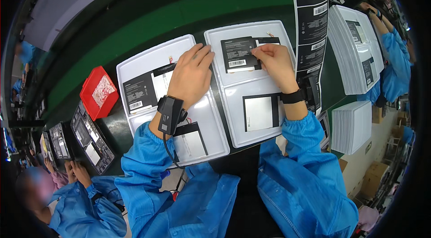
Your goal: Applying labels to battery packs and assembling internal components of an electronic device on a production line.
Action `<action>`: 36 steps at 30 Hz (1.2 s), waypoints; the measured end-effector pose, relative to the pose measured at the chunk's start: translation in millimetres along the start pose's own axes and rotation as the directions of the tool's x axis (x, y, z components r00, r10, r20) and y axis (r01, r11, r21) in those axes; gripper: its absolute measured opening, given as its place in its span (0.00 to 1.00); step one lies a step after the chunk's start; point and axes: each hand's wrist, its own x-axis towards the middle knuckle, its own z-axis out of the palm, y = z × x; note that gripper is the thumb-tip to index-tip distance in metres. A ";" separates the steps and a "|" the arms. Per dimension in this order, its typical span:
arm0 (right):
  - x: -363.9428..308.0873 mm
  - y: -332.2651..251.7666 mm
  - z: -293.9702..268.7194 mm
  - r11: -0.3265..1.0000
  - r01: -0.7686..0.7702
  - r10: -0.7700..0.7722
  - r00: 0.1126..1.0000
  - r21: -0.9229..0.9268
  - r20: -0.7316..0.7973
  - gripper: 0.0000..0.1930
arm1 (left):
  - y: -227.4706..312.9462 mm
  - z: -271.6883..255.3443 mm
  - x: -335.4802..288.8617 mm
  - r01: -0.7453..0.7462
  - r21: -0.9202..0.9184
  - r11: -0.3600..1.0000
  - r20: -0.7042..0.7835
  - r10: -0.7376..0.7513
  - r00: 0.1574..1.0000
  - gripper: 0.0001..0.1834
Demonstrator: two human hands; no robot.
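Observation:
My right hand (276,61) pinches the right edge of a black printed label (238,54) between thumb and fingertips. That label lies in the far compartment of the right white tray (224,96), beside a dark-edged flat battery (269,40) mostly hidden by my hand. A silver battery with a black border (259,113) occupies the near compartment. Over the left white tray (143,55), my left hand (193,74) rests with fingers outstretched, holding nothing visible. Beneath and left of it are a silver battery (162,84) and a black label (139,92). Another battery (193,143) lies nearer me.
A strip of black labels (310,27) hangs beside the right tray. Stacked white trays (354,69) and a shorter stack (351,128) stand right. A red bin (94,96) holds small white pieces; an opened device (92,139) lies near it. Co-workers' hands (81,174) appear at left and far right.

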 end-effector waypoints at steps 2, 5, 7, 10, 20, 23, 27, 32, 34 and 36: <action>-0.8 -1.8 0.9 1.000 -0.002 0.002 1.000 -0.027 -0.010 0.13 | 0.2 1.3 0.3 0.001 0.008 1.000 0.004 -0.001 1.000 0.21; -0.9 -2.5 1.5 0.999 -0.015 0.015 1.000 -0.051 -0.005 0.13 | 3.6 -1.1 0.7 0.009 0.035 0.999 0.020 -0.010 1.000 0.22; -0.4 0.1 4.5 0.999 0.006 -0.006 1.000 -0.052 -0.011 0.12 | 4.1 -2.1 0.4 0.007 0.049 0.999 0.025 -0.008 1.000 0.22; -0.1 1.3 5.8 0.997 0.031 -0.033 0.999 -0.068 -0.027 0.11 | 6.2 -3.8 3.7 -0.015 0.090 0.996 0.052 0.010 0.999 0.24; -12.4 -19.2 2.0 0.998 -0.004 0.003 1.000 -0.067 -0.016 0.16 | 11.5 -4.6 25.5 -0.269 0.195 0.943 0.252 0.217 0.943 0.29; -25.3 -26.6 7.2 0.992 0.041 -0.053 0.993 -0.118 -0.106 0.19 | 14.2 0.6 27.1 -0.245 0.190 0.951 0.284 0.186 0.941 0.26; -60.1 -20.1 1.3 0.920 0.298 -0.321 0.946 -0.252 -0.050 0.19 | 36.5 13.5 30.2 -0.155 0.200 0.967 0.230 0.107 0.967 0.29; -155.8 -58.5 -41.3 0.796 0.582 -0.598 0.711 0.168 0.370 0.08 | 54.4 47.3 42.3 -0.273 0.041 0.961 0.330 0.245 0.912 0.52; -169.0 -62.7 -51.5 0.748 0.628 -0.664 0.699 0.216 0.266 0.04 | 69.0 56.1 49.4 -0.303 -0.128 0.945 0.327 0.328 0.886 0.51; -167.8 -67.0 -55.4 0.709 0.673 -0.703 0.696 0.210 0.147 0.04 | 93.0 52.0 54.4 -0.206 -0.316 0.926 0.389 0.324 0.862 0.52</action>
